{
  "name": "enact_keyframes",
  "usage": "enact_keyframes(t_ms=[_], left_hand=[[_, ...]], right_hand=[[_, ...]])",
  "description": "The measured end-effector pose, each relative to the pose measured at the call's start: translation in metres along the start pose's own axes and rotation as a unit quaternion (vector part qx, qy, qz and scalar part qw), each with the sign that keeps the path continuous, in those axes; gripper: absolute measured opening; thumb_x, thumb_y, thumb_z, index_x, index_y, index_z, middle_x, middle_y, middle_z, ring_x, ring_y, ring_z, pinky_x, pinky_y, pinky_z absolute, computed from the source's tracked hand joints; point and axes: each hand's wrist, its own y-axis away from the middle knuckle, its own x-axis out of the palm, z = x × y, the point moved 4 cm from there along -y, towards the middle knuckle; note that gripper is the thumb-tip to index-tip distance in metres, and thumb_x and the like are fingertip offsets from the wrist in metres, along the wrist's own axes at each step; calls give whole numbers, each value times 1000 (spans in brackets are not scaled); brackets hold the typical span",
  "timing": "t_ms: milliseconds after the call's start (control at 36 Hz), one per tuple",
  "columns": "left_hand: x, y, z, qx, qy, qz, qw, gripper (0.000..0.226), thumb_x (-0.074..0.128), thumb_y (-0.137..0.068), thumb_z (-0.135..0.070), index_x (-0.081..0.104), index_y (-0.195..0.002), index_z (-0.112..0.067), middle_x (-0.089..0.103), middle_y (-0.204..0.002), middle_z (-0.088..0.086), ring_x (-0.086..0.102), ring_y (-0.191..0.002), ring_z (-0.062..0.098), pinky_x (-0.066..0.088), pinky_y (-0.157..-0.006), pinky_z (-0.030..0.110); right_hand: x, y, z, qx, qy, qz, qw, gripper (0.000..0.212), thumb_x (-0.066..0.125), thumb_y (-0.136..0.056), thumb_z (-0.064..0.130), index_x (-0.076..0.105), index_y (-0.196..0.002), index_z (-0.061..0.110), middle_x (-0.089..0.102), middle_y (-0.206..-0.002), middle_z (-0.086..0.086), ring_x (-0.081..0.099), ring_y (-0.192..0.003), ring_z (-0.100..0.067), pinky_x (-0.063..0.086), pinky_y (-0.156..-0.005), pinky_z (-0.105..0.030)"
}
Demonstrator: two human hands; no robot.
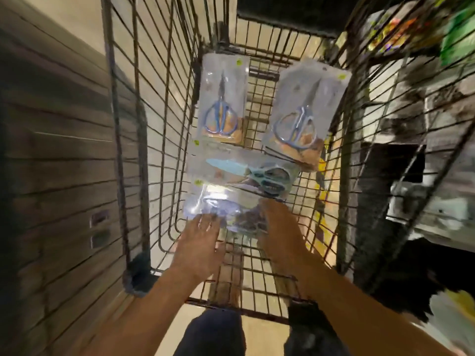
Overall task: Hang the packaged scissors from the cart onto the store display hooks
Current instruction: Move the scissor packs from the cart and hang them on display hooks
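Several clear packs of scissors lie on the floor of a wire shopping cart (164,140). A blue-handled pack (221,98) leans at the far left and another blue-handled pack (303,116) sits at the far right. A teal-handled pack (246,173) lies crosswise in the middle. Nearest me is a glossy pack (223,209) with glare on it. My left hand (203,242) reaches to its near left edge with fingers spread. My right hand (280,227) touches its right edge. Blur hides whether either hand grips it.
A wood-slat wall (56,160) runs along the left of the cart. Store shelving with blurred packaged goods (411,32) stands on the right. The tan floor shows through the cart's mesh. My legs are below the cart's near rim (239,307).
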Motion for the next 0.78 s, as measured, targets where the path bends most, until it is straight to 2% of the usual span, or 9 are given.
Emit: enact_keyframes(t_ms=[111,194,306,417,528,583,639,722,778], left_hand=[[5,-4,5,-6,9,-5,1000,78,18,-87,-57,26,-158,-27,27,-165,1,20,-154,26,20,-125,44],[2,-5,3,-4,13,5,1000,71,29,-93,-53,20,-160,-30,21,-168,-2,12,-156,23,16,-126,43],[-7,-3,-3,-2,22,8,1000,66,42,-102,-45,15,-161,-29,15,-169,-2,5,-157,20,10,-127,41],[-19,0,-5,-8,49,-1,999,62,46,-102,-40,24,-159,-29,19,-167,-3,11,-155,21,10,-128,37],[-26,-2,-1,-13,58,-19,998,59,49,-101,-41,32,-156,-28,29,-163,-3,22,-151,19,18,-125,33],[-26,-2,2,-26,64,-10,998,59,47,-102,-42,28,-156,-30,27,-163,-6,19,-151,16,19,-124,33],[-26,-1,4,-28,66,-10,997,58,47,-102,-42,29,-156,-30,28,-162,-7,19,-151,14,22,-123,32],[-27,0,5,-29,60,-2,998,58,48,-101,-41,31,-155,-29,30,-161,-6,22,-150,14,25,-121,32],[-26,1,6,-28,62,8,998,58,48,-101,-41,31,-155,-29,31,-161,-6,24,-149,16,27,-121,33]], right_hand=[[23,-15,-12,-10,70,-22,997,81,81,-69,21,44,-141,21,45,-142,-6,44,-132,-29,44,-107,-45],[30,-19,-16,-16,105,-31,994,88,82,-70,19,42,-148,12,41,-149,-13,39,-138,-34,38,-112,-50],[36,-19,-21,-7,136,-29,990,96,87,-70,27,37,-151,14,38,-153,-11,36,-141,-33,35,-116,-48],[34,-27,-22,-8,154,-11,988,107,89,-67,30,30,-155,16,37,-152,-14,35,-141,-35,35,-116,-47],[29,-34,-20,-20,192,13,981,115,92,-60,45,29,-152,17,39,-144,-16,38,-135,-37,42,-108,-50],[26,-34,-20,-22,195,25,980,105,90,-63,44,34,-148,15,40,-142,-14,39,-134,-36,45,-105,-49],[19,-34,-17,-34,184,42,982,86,85,-73,42,41,-142,14,40,-142,-12,43,-131,-34,47,-102,-45],[7,-33,-13,-33,123,99,987,60,75,-85,41,47,-134,20,51,-136,-4,53,-122,-27,49,-94,-39],[1,-31,-9,-37,111,137,984,50,70,-90,40,48,-131,22,59,-131,-2,59,-117,-27,50,-91,-36]])
